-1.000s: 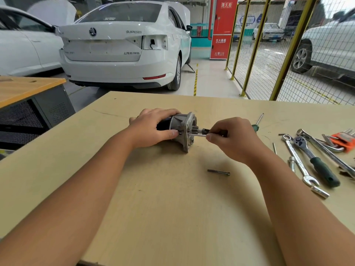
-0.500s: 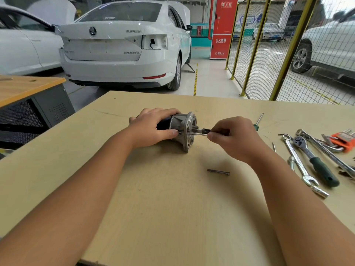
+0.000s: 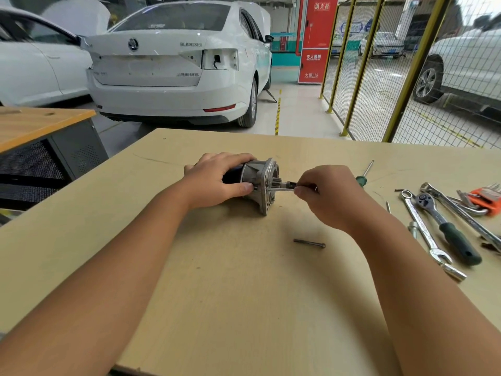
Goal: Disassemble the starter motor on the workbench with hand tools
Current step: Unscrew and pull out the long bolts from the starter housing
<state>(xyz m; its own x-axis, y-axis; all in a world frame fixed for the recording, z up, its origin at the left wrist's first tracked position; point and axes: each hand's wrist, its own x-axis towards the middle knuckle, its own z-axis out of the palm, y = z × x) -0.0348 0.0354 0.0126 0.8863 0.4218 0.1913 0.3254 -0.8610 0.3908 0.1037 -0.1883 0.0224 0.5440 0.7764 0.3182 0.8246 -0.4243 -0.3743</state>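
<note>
Head view: much of the starter motor (image 3: 257,183) is being covered by the left hand (image 3: 217,180), whose fingers are being curled over its dark body while the thumb is being pressed against the grey flanged end; the motor is being held lying on its side on the workbench (image 3: 244,308), near the middle and toward the far edge. A long bolt (image 3: 280,189) sticking out of the flange is being pinched by the right hand (image 3: 328,196); its head is being hidden by the fingertips, so how far it is out cannot be told. One loose bolt (image 3: 309,243) is lying nearer, just right of centre. At the right, one green-handled screwdriver (image 3: 364,175) is being partly hidden behind the right hand. One ratchet (image 3: 447,226), one combination wrench (image 3: 423,226) and one orange hex key set (image 3: 485,198), cut off by the frame edge, are being counted; further wrenches at the right edge are overlapped and hard to count. Two white cars (image 3: 173,63) are being seen beyond, the left one cut off
</note>
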